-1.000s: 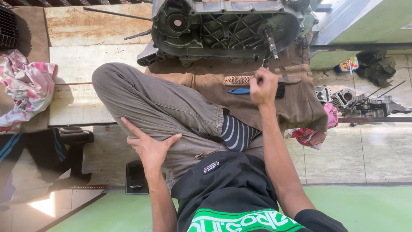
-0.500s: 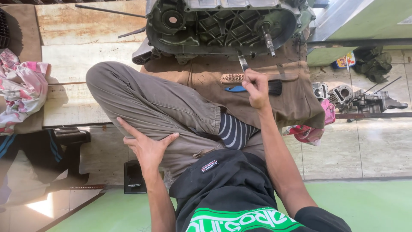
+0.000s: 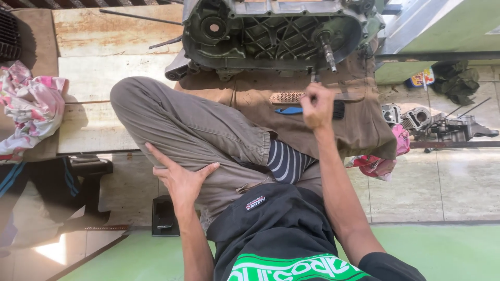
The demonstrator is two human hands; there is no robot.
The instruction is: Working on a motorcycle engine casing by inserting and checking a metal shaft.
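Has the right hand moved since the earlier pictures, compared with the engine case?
Yes. The right hand has gone up toward the engine case, from beside the blue-handled tool on the brown cloth to just under the case's lower edge.

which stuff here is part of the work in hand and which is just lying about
In hand: grey metal engine case, wire brush, blue-handled tool, brown cloth, right hand.
Lying about: pink patterned rag, small engine parts, dark rags, black phone.

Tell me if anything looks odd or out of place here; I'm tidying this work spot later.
Nothing looks spilled or broken. The open engine casing lies on a brown cloth, with a wire brush beside the right hand. Loose engine parts and a crumpled rag lie scattered around; the left hand rests on the thigh.
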